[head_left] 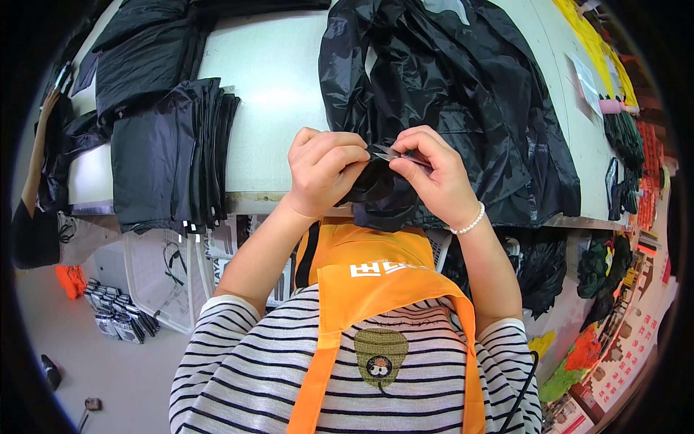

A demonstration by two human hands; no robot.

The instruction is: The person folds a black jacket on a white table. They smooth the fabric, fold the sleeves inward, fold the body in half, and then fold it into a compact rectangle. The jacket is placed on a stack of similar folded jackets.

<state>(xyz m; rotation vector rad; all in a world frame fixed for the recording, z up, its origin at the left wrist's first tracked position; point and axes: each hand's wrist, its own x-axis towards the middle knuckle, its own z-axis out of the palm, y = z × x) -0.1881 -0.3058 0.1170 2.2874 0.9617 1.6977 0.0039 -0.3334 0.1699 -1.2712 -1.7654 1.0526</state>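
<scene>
A shiny black jacket (463,101) lies spread over the white table in front of me, its lower part reaching the near edge. My left hand (327,165) is closed in a pinch at the jacket's near left side, on a bit of black fabric or thread too small to make out fully. Close beside it, my right hand (434,170) grips small metal thread snips (385,152). Their pointed blades are apart and reach toward the left fingertips. Part of the snips is hidden in the right palm.
Folded black garments (170,152) are stacked left on the white table (267,108). Below stands a white plastic basket (163,282); packaged items (119,311) lie on the floor. Another person's arm (36,159) is at far left. Yellow fabric (600,43) lies at far right.
</scene>
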